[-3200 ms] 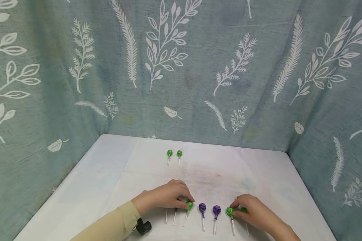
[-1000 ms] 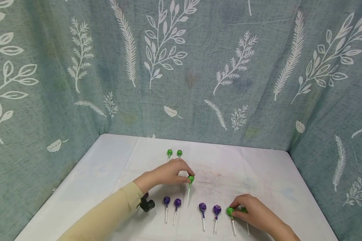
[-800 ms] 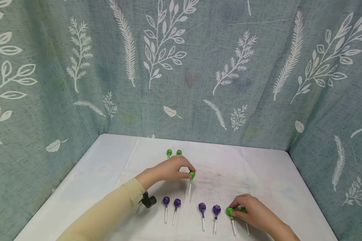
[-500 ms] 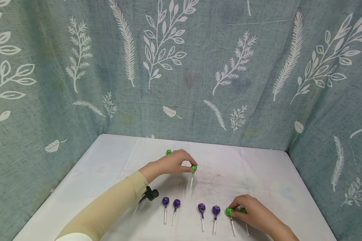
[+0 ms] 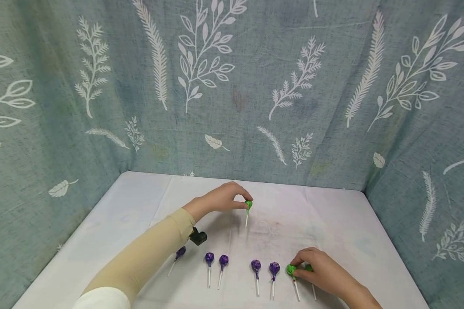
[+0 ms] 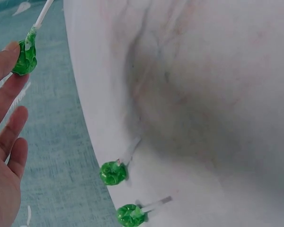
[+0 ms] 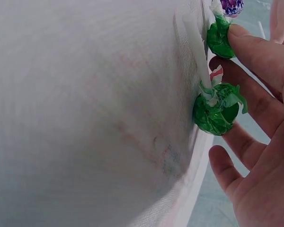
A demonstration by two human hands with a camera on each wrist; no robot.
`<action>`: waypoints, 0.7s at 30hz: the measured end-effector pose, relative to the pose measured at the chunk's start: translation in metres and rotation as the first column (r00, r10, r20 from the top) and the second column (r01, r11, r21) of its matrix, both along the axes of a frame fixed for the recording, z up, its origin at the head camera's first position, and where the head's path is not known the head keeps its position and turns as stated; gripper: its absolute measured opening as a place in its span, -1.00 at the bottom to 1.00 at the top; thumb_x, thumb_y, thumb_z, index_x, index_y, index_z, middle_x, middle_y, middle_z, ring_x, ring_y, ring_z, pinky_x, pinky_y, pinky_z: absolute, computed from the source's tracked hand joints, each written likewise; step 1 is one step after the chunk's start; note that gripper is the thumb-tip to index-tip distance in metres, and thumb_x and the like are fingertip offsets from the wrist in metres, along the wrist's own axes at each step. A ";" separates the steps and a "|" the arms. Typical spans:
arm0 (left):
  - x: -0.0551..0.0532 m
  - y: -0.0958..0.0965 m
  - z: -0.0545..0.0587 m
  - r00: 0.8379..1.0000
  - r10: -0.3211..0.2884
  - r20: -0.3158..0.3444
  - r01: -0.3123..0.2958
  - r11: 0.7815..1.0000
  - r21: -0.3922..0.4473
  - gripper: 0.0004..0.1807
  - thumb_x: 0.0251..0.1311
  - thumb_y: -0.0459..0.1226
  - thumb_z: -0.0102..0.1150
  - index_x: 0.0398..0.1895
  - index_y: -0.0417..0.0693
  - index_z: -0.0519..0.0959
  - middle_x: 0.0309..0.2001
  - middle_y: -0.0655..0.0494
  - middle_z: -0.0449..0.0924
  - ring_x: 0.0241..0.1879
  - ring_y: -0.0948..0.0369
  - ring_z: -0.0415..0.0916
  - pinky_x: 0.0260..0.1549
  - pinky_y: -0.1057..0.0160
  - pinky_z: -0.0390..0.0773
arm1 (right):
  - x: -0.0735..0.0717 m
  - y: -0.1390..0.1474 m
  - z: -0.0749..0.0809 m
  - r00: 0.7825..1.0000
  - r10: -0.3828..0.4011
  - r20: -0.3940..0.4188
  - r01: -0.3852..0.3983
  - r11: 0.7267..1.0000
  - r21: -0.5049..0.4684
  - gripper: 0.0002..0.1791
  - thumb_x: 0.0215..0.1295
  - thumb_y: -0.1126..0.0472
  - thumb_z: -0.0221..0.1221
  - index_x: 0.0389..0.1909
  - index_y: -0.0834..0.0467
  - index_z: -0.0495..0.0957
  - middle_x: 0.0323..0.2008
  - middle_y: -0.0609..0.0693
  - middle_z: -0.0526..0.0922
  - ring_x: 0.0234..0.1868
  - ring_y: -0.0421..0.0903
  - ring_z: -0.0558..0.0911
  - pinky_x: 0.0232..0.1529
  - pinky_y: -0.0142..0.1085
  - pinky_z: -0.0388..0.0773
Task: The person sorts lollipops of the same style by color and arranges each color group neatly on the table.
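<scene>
My left hand [image 5: 225, 197] pinches a green-wrapped lollipop [image 5: 249, 204] by its head between thumb and index finger, stick hanging down above the cloth. In the left wrist view that lollipop [image 6: 26, 57] is clear of the table, and two more green lollipops, one nearer [image 6: 113, 173] and one lower [image 6: 131, 215], lie on the cloth; the hand hides them in the head view. My right hand [image 5: 320, 269] pinches the head of a green lollipop [image 5: 291, 270] lying at the front right. Another green lollipop [image 5: 309, 268] lies under its fingers, shown whole-headed in the right wrist view.
Purple lollipops lie along the front: a middle pair [image 5: 255, 266], a pair further left [image 5: 209, 258], and one [image 5: 181, 252] beside the left sleeve. A black wrist camera [image 5: 198, 236] hangs under the left wrist. Leaf-patterned curtains [image 5: 239, 107] surround the white-covered table [image 5: 332, 214].
My left hand has lifted a green lollipop from the front row and carried it toward the back of the table, coming over the two green ones there. My right hand keeps its place.
</scene>
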State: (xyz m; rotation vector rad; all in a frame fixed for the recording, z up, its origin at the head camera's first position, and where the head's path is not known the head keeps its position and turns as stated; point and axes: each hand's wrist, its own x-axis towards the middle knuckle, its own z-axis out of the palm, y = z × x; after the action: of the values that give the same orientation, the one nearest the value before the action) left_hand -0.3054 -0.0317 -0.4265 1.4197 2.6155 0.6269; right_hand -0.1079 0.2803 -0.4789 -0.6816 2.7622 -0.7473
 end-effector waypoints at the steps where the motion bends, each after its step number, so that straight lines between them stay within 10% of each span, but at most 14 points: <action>1: -0.002 0.001 0.000 1.000 0.000 0.005 0.000 1.000 0.003 -0.76 0.12 0.03 0.13 -0.11 0.43 0.54 -0.19 0.57 0.48 -0.04 0.43 0.33 0.05 0.21 0.28 | 0.000 0.000 0.000 1.000 -0.002 0.000 0.002 1.000 -0.001 -0.84 0.08 -0.09 0.21 -0.28 -0.28 0.51 -0.30 -0.45 0.50 -0.08 -0.23 0.44 -0.15 -0.25 0.47; 21: -0.042 0.009 -0.008 0.989 0.049 0.142 -0.045 0.999 -0.029 -0.65 0.13 -0.05 0.15 -0.01 0.12 0.57 -0.10 0.41 0.51 -0.01 0.33 0.39 -0.04 0.20 0.41 | 0.000 0.001 -0.002 1.000 -0.018 0.011 0.018 1.000 -0.005 -0.84 0.07 -0.10 0.21 -0.29 -0.27 0.53 -0.30 -0.44 0.49 -0.09 -0.24 0.44 -0.14 -0.21 0.46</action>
State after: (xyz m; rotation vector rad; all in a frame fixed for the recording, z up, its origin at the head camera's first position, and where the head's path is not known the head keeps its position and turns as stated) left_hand -0.3471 -0.0222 -0.4345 1.2595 2.5426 0.6717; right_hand -0.1082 0.2809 -0.4806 -0.6527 2.7612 -0.7602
